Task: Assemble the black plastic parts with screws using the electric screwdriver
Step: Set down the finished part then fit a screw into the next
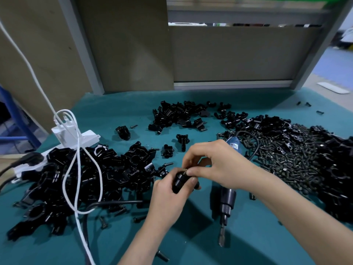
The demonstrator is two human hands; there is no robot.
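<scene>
My left hand [168, 197] grips a black plastic part [179, 181] just above the teal mat. My right hand [214, 163] reaches over it and pinches a small screw [185, 170] at the top of that part. The electric screwdriver [226, 197] lies on the mat under my right wrist, its blue rear end [234, 144] pointing away and its bit [222, 236] pointing toward me; neither hand holds it.
A heap of black parts [86, 175] lies left, crossed by a white cable [76, 169] from a white power strip [76, 138]. A large pile of dark screws [294, 159] fills the right. More black parts [181, 115] lie at the back. Loose screws [104, 222] dot the near mat.
</scene>
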